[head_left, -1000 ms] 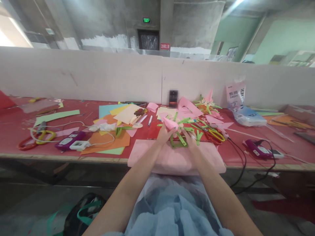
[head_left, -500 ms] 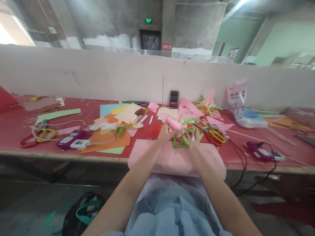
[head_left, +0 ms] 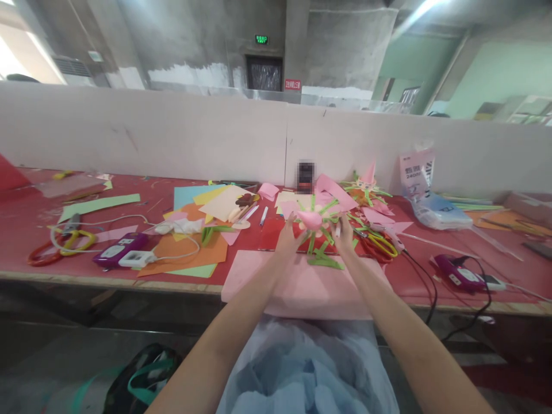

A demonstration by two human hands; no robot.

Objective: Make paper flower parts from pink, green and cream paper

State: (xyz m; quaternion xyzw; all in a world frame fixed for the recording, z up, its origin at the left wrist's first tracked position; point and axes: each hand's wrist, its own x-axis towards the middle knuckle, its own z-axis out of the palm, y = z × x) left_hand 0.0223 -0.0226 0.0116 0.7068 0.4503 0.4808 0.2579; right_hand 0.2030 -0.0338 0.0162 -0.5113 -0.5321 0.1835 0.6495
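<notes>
Hands (head_left: pixel 316 233) flanking paper craft (head_left: pixel 311 221), near table edge (head_left: pixel 190 287)

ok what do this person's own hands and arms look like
The left hand and right hand are bare, without gloves; they are too small to rule out rings. Both forearms, left and right, are uncovered as far as they show: no sleeve, watch or bracelet in view. Light blue, loosely folded cloth shows between them.

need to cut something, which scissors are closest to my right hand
The yellow-handled scissors just right of your right hand, beside the corded pink tool; the others lie far left, beyond the orange paper.
</notes>
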